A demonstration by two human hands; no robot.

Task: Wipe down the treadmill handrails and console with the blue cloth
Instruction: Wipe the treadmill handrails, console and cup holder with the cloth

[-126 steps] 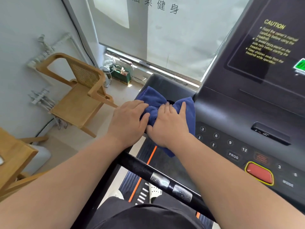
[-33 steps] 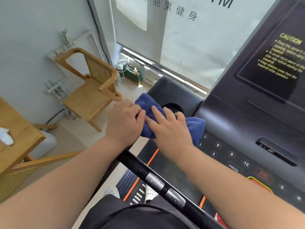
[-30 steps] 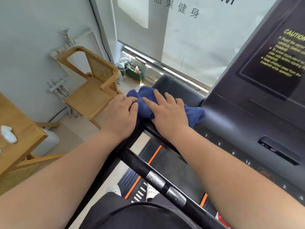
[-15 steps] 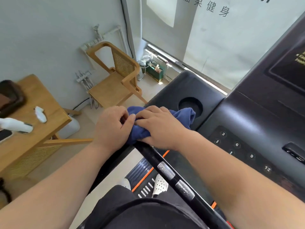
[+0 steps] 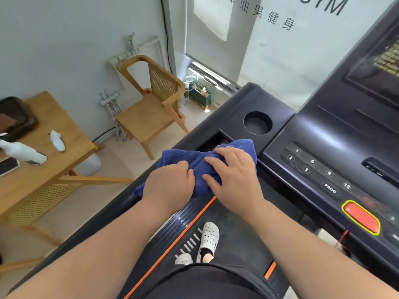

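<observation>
Pressing the blue cloth, left hand curls, right hand lies flatter.

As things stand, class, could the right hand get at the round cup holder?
Probably yes: the right hand rests on the blue cloth, near the cup holder, and nothing stands between them.
</observation>
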